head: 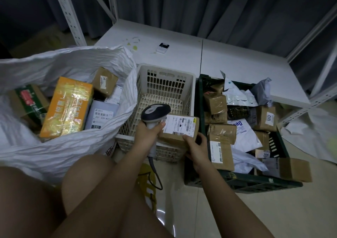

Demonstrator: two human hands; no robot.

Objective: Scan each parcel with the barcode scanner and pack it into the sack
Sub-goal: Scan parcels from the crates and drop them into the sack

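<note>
Left hand [145, 134] wrapped round barcode scanner [155, 113] handle, head tilted onto parcel [179, 128] label. Right hand [196, 146] grips parcel's near corner, holding it over front edge of white basket [164, 84]. White sack [73, 95] gapes left, boxes inside. Green crate [237, 180] right, more parcels.

Scanner: I note a grey-and-white barcode scanner [155, 112], corded, head over the parcel label
Parcel: brown box [179, 130], white label up, above cream basket
Sack: white sack [69, 146], open, left; boxes inside
</note>
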